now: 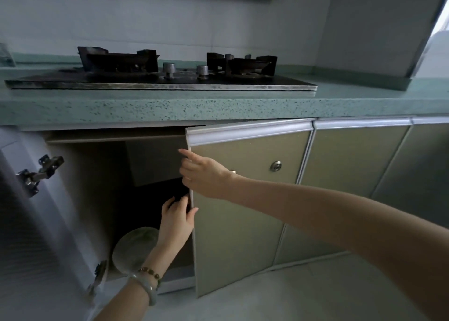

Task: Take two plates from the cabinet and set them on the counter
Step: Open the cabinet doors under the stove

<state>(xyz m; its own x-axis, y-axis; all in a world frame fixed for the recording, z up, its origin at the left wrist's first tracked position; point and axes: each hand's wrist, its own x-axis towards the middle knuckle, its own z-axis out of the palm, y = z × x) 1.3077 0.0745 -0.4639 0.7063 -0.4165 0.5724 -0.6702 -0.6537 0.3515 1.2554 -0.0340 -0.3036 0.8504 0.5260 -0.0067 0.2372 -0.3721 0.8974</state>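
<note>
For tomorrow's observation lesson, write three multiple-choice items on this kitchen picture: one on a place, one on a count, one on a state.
1. Where is the pale round plate?
A. on the speckled green counter
B. inside the open cabinet
C. on the black gas hob

2. How many metal knobs has the hob?
A. one
B. two
C. four

3. How is the olive cabinet door held?
A. by no hand
B. by the right hand alone
C. by the right hand and the left hand

Key: B, it stands in the cabinet; B, two show between the burners; C, both hands hold its edge.
</note>
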